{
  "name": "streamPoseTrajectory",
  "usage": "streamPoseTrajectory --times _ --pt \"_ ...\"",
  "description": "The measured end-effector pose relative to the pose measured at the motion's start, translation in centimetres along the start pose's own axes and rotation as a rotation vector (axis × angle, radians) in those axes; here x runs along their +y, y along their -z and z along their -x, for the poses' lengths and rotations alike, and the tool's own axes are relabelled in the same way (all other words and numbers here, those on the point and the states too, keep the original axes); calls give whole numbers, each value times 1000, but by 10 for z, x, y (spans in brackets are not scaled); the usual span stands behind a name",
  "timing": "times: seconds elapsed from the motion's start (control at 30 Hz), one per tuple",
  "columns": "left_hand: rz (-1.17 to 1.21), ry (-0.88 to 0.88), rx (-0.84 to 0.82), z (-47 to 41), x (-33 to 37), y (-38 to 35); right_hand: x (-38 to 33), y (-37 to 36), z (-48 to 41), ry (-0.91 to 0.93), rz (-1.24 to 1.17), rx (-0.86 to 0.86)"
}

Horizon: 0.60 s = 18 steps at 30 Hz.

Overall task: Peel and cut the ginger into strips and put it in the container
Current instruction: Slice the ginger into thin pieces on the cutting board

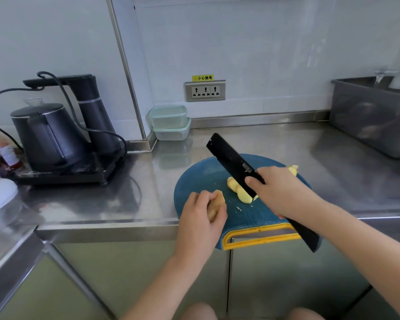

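Observation:
A round blue cutting board with a yellow handle lies at the counter's front edge. My right hand grips a black cleaver, blade pointing up-left, its edge resting on peeled yellow ginger pieces in the board's middle. My left hand holds a piece of ginger with tan skin over the board's left side. Another ginger piece lies at the board's right rim, behind my right hand. Two stacked clear containers with pale green lids stand in the back corner.
A black kettle and its water dispenser base sit to the left with cables. Bottles stand at the far left. A grey bin occupies the back right. A wall socket is behind the board.

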<state>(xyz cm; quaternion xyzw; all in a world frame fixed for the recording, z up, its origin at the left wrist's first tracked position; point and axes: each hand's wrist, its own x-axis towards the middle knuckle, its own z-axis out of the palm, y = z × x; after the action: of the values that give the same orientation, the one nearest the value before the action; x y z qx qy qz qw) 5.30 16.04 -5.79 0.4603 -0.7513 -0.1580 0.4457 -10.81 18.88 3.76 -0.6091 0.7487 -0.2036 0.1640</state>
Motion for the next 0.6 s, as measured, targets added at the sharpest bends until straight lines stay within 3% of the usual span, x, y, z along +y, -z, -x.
streamPoseTrajectory --times 0.6 --pt "40 12 11 1 0 -3 -16 -27 8 48 98 -72"
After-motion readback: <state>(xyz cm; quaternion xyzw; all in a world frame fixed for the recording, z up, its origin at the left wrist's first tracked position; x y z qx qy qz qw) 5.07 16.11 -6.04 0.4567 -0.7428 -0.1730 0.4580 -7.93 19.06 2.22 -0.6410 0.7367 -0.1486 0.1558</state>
